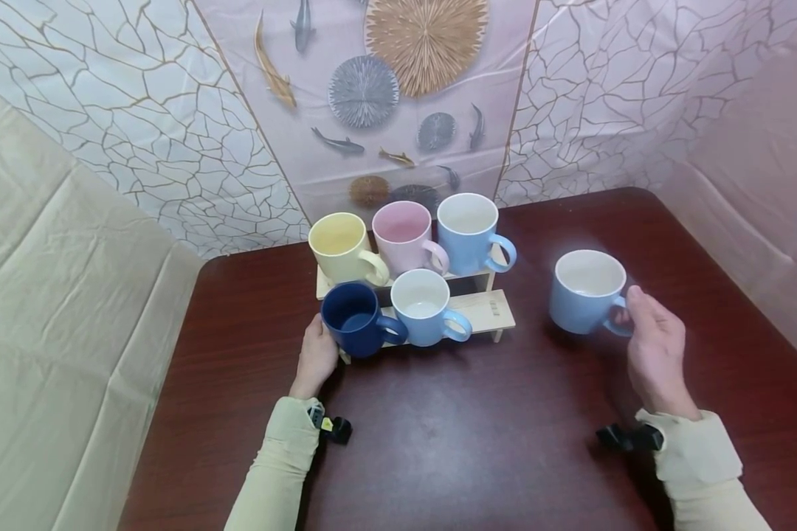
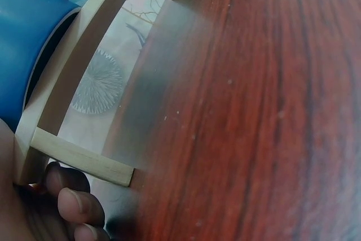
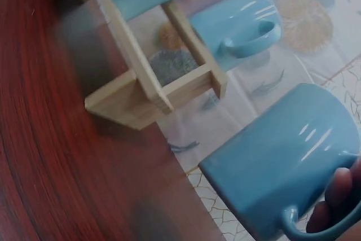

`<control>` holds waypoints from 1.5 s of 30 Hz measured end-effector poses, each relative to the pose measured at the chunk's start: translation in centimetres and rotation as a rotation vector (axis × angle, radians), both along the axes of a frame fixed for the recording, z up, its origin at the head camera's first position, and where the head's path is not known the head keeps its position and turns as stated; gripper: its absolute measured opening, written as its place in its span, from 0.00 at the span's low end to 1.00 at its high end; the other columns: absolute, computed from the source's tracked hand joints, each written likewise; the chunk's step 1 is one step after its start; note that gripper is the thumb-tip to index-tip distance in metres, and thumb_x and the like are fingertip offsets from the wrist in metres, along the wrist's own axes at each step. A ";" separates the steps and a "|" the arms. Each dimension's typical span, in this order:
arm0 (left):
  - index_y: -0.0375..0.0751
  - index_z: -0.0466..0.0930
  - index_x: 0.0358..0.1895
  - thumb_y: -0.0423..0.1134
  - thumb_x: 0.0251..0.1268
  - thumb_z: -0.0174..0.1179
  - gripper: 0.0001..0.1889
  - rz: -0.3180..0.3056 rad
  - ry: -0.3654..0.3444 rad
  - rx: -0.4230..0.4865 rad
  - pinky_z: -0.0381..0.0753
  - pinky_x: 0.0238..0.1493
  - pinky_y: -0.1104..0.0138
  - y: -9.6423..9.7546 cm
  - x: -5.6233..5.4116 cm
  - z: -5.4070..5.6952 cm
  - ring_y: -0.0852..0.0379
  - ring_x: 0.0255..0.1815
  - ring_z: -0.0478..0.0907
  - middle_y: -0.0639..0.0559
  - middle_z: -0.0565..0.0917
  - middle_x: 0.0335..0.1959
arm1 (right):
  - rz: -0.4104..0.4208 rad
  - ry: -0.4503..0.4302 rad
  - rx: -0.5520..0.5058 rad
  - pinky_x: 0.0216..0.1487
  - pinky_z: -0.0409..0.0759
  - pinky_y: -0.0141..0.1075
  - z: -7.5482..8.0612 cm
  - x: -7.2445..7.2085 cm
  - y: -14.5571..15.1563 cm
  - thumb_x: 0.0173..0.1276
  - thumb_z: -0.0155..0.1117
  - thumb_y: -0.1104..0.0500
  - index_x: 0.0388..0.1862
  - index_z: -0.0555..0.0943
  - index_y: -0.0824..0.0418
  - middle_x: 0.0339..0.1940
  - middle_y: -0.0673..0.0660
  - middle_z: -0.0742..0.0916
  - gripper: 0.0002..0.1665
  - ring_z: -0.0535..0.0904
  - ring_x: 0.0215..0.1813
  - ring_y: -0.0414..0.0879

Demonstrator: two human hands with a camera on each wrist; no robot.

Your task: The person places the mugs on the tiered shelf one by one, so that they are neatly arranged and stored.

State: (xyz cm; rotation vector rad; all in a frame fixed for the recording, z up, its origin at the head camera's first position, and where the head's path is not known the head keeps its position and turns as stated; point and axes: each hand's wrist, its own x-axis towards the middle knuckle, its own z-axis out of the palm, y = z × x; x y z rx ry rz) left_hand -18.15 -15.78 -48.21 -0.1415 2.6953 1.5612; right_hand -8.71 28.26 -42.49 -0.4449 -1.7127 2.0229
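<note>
My right hand (image 1: 657, 346) holds a light blue mug (image 1: 584, 291) by its handle, right of the wooden rack (image 1: 488, 313). In the right wrist view this mug (image 3: 282, 156) is tilted in the frame, with fingers through the handle. At the rack's left end, my left hand (image 1: 317, 358) grips the wooden frame (image 2: 84, 159), fingers curled around its end in the left wrist view. Beside that hand, a dark blue mug (image 1: 352, 321) stands on the lower tier. Another light blue mug (image 1: 421, 310) stands to its right.
On the upper tier stand a yellow mug (image 1: 339, 251), a pink mug (image 1: 404, 240) and a light blue mug (image 1: 468, 236), handles to the right. The dark red wooden table (image 1: 438, 442) backs onto a patterned cloth (image 1: 173, 96).
</note>
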 end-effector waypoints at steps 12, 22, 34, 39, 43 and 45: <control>0.40 0.71 0.38 0.52 0.81 0.31 0.23 -0.007 0.008 0.001 0.71 0.34 0.59 -0.1 -0.2 0.1 0.47 0.29 0.74 0.42 0.77 0.28 | 0.147 -0.004 -0.033 0.56 0.49 0.33 0.2 1.0 -0.2 0.74 0.56 0.52 0.25 0.77 0.66 0.29 0.51 0.78 0.22 0.67 0.47 0.43; 0.41 0.73 0.40 0.52 0.80 0.32 0.23 0.012 -0.007 -0.033 0.71 0.40 0.58 0.0 -0.1 0.0 0.47 0.36 0.75 0.43 0.77 0.32 | 0.178 0.075 -0.032 0.53 0.52 0.35 1.7 1.9 -2.3 0.75 0.56 0.56 0.23 0.76 0.64 0.26 0.51 0.78 0.20 0.67 0.44 0.44; 0.39 0.73 0.40 0.51 0.80 0.32 0.23 0.004 0.005 -0.006 0.70 0.38 0.59 0.1 0.2 0.1 0.47 0.34 0.74 0.43 0.76 0.32 | 0.306 0.049 0.014 0.50 0.58 0.39 1.9 1.5 -5.2 0.76 0.54 0.55 0.24 0.75 0.63 0.26 0.50 0.77 0.20 0.67 0.42 0.44; 0.40 0.72 0.39 0.52 0.80 0.32 0.23 0.004 -0.004 -0.025 0.71 0.37 0.58 0.0 0.2 0.1 0.47 0.33 0.74 0.43 0.76 0.31 | 0.333 0.036 0.053 0.49 0.59 0.39 1.6 0.9 -6.2 0.77 0.53 0.54 0.25 0.74 0.64 0.26 0.50 0.77 0.20 0.68 0.41 0.45; 0.40 0.73 0.40 0.52 0.80 0.32 0.23 0.008 0.004 -0.037 0.71 0.39 0.59 0.0 0.1 0.0 0.47 0.35 0.74 0.43 0.76 0.32 | 0.334 0.067 0.021 0.48 0.60 0.38 1.2 0.4 -6.8 0.77 0.52 0.56 0.23 0.73 0.64 0.25 0.51 0.77 0.21 0.68 0.39 0.45; 0.40 0.73 0.40 0.52 0.80 0.32 0.23 0.009 0.010 -0.036 0.71 0.39 0.58 0.0 0.0 -0.1 0.47 0.35 0.74 0.43 0.76 0.32 | 0.326 0.079 0.012 0.47 0.61 0.37 1.1 0.2 -7.1 0.77 0.52 0.57 0.22 0.72 0.64 0.24 0.51 0.76 0.21 0.68 0.38 0.45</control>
